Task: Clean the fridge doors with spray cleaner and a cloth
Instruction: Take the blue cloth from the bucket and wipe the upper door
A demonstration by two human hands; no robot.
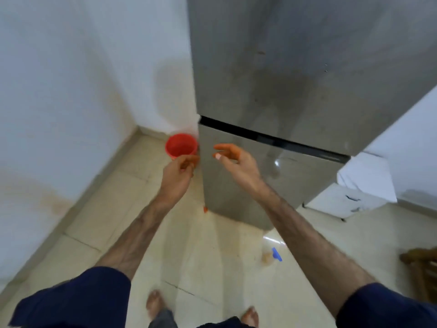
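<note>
Left hand (182,169) loosely curled, empty, just below red cup (181,146). Right hand (236,162) half-open, empty, before lower fridge door (248,176).

I see a pale tiled floor (113,235). On it stand the fridge (238,200), a red bucket (181,146), and a clear blue-topped spray bottle (272,254).

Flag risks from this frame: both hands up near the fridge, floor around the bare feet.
1. The spray bottle sits on the glossy tile floor by the fridge, close to the bare feet; a step forward might kick it over.
2. Neither the left hand nor the right hand holds a cloth, and none is visible, so wiping may stall.
3. The red bucket at the fridge corner could be knocked.
</note>
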